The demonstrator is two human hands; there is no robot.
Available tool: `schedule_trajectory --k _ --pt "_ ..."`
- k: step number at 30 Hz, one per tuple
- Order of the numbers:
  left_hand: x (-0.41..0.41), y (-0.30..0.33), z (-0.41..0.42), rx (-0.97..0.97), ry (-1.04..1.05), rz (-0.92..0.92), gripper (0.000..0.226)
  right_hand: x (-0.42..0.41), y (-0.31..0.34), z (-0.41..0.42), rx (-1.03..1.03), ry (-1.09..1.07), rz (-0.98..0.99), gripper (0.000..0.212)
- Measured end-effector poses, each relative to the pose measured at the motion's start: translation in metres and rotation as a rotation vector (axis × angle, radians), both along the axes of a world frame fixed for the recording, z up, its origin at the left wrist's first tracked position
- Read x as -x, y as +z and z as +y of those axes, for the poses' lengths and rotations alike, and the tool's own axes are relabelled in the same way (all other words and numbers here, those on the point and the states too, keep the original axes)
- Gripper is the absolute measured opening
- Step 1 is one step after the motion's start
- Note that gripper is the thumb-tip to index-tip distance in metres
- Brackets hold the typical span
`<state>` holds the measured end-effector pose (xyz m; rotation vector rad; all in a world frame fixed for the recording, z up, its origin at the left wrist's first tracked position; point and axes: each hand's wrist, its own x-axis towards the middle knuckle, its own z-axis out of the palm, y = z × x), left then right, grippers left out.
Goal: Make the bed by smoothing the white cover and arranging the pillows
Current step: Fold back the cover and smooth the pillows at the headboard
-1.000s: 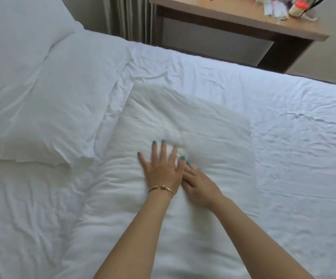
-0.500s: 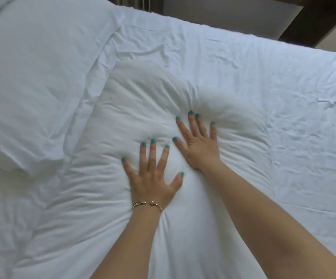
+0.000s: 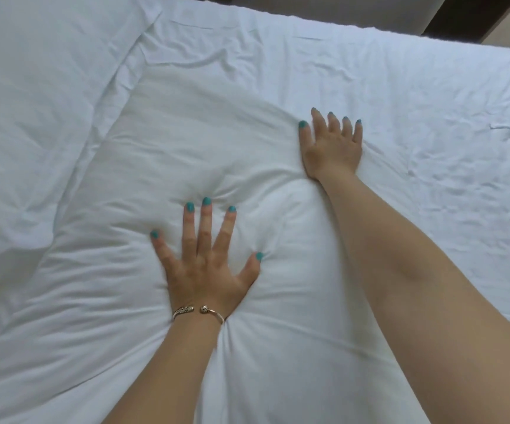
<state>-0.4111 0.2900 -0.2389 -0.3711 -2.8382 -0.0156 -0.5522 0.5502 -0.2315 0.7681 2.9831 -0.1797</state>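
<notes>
A soft white pillow (image 3: pixel 186 148) lies in the middle of the bed, on the white cover (image 3: pixel 431 194). My left hand (image 3: pixel 206 258), with a bracelet at the wrist, presses flat on the pillow's middle with fingers spread and dents it. My right hand (image 3: pixel 331 145) lies flat with straight fingers on the pillow's far right edge, pushing it down. A second white pillow (image 3: pixel 33 102) lies at the left, beside the first one.
The cover is creased at the right and near the far edge of the bed (image 3: pixel 308 29). Beyond that edge a dark wooden piece of furniture (image 3: pixel 467 16) shows at the top right.
My right hand has slid away from the left one, outward to the pillow's far right edge. My left hand stays pressed on the middle. The view has come closer.
</notes>
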Motion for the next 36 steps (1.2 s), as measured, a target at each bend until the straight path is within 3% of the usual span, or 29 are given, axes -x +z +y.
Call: schedule_trajectory --k 4,9,12,15,18,20,27,31,36 --pt "0.000 -0.003 0.001 -0.020 0.007 0.006 0.076 -0.015 0.010 0.028 -0.089 -0.330 -0.099 0.070" --pt "-0.001 0.000 0.001 -0.064 -0.001 -0.022 0.077 -0.062 0.020 0.068 0.114 -0.334 -0.089 0.054" --pt "-0.002 0.003 0.001 -0.072 0.010 -0.071 0.079 -0.086 0.036 0.064 0.253 -0.265 0.014 0.054" --pt "0.000 0.009 0.000 -0.070 -0.001 -0.113 0.080 -0.129 0.057 0.011 0.303 -0.128 -0.057 0.055" --pt "-0.003 0.016 -0.002 -0.082 -0.015 -0.114 0.079 -0.203 0.058 -0.060 0.091 0.276 -0.129 0.067" --pt "-0.006 0.019 -0.002 -0.087 -0.022 -0.115 0.079 -0.225 0.053 -0.064 0.013 0.335 -0.157 0.074" --pt "-0.005 0.032 -0.001 0.009 -0.035 -0.196 0.080 -0.224 0.034 -0.047 0.113 -0.269 -0.112 0.059" --pt "-0.013 0.049 -0.008 0.045 -0.039 -0.260 0.079 -0.228 0.055 -0.072 0.245 -0.359 -0.127 0.055" --pt "-0.067 0.078 -0.053 0.081 -0.203 -0.392 0.070 -0.288 0.074 -0.159 0.249 -0.218 -0.140 0.057"
